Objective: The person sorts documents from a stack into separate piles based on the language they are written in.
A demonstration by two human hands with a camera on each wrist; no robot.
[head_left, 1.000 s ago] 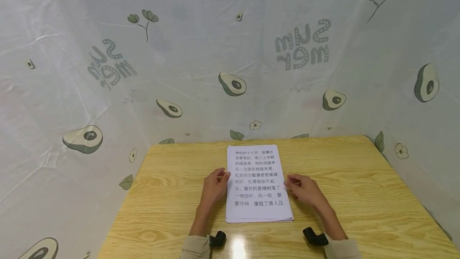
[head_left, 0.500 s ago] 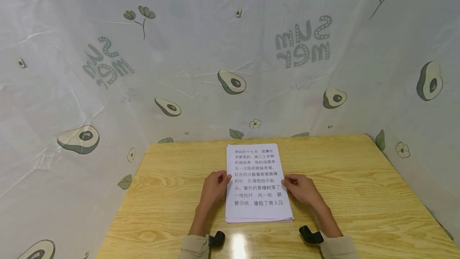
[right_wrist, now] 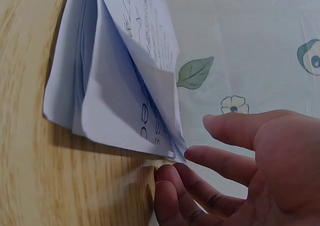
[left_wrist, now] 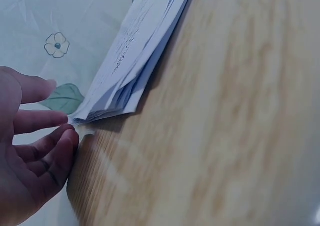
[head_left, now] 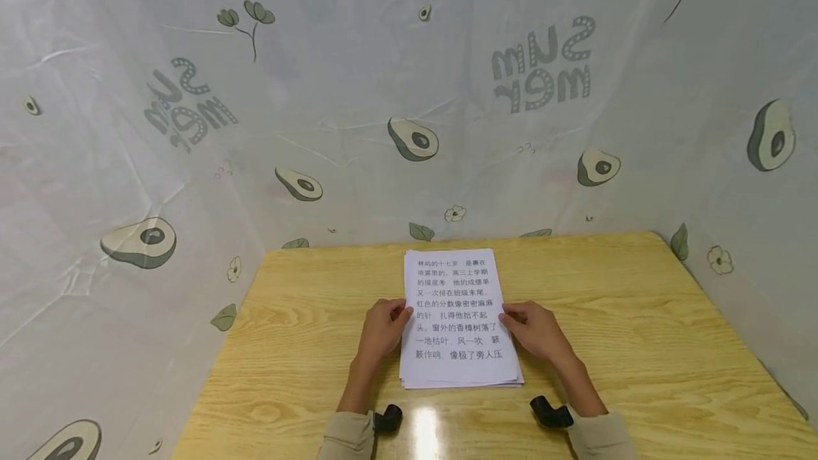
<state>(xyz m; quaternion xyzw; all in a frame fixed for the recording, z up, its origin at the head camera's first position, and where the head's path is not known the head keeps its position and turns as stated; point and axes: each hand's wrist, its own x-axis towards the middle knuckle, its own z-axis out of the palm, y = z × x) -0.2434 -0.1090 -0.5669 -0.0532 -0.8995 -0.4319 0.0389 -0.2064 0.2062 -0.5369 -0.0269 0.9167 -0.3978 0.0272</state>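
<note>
A stack of white paper sheets (head_left: 452, 371), the top one printed with rows of Chinese characters, lies on the table between the two hands. My left hand (head_left: 380, 329) is at its left long edge; in the left wrist view the index fingertip meets the edge and the thumb (left_wrist: 42, 87) stands apart above. Opposite it, my right hand (head_left: 538, 331) touches the right edge with its index finger (right_wrist: 212, 161), thumb raised and lower fingers bent. In the right wrist view the upper sheets (right_wrist: 142, 50) bow up from those below, leaving a gap. Sheet corners at the near end are slightly uneven.
The table (head_left: 307, 346) has a light wood-grain top. A pale curtain (head_left: 358, 91) printed with avocados, flowers and leaves surrounds its back and sides. Black angled pieces (head_left: 388, 418) sit at both wrists, by the beige sleeves (head_left: 347, 437).
My right hand has moved left, onto the stack's right edge, and my left hand has come slightly further in. The near corners of the sheets have shifted a little. The head view has tilted slightly.
</note>
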